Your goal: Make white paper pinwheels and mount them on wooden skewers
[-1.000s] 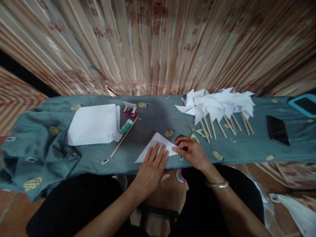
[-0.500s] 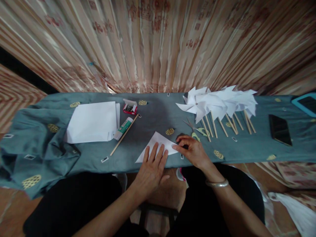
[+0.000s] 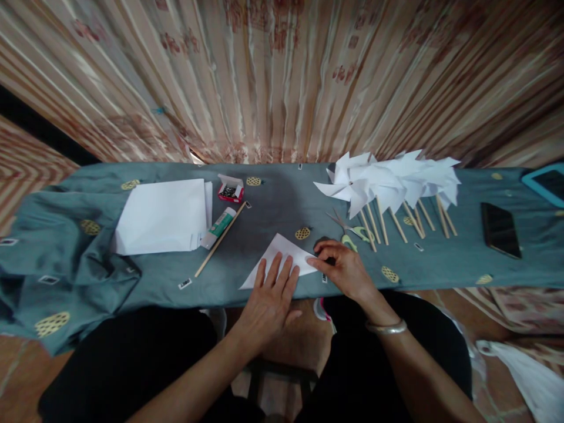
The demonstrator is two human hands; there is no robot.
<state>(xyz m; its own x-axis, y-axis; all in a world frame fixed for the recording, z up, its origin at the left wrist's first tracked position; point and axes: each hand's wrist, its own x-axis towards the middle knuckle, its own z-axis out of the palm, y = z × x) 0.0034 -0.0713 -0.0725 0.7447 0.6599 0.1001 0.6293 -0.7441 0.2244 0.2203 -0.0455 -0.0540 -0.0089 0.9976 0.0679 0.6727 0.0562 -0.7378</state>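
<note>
A white sheet of paper (image 3: 279,245), folded into a triangle, lies at the front edge of the cloth-covered table. My left hand (image 3: 269,296) rests flat on it, fingers stretched out and slightly spread. At the triangle's right corner, my right hand (image 3: 341,265) pinches the paper between thumb and fingertips. Just beyond my right hand are scissors (image 3: 349,230) with light green handles, their blades apart. Behind them, several white paper pinwheels (image 3: 388,179) on wooden sticks lie overlapped.
To the left sits a stack of white paper (image 3: 161,216). Beside it are a glue stick (image 3: 219,228), a wooden stick (image 3: 220,239) and an open red box (image 3: 230,189) of small dark pieces. A dark phone (image 3: 500,230) and a blue-framed device (image 3: 546,183) lie far right. A curtain (image 3: 273,82) hangs behind.
Both hands keep the same places on the folded paper. The view has shifted very slightly; nothing else visibly differs.
</note>
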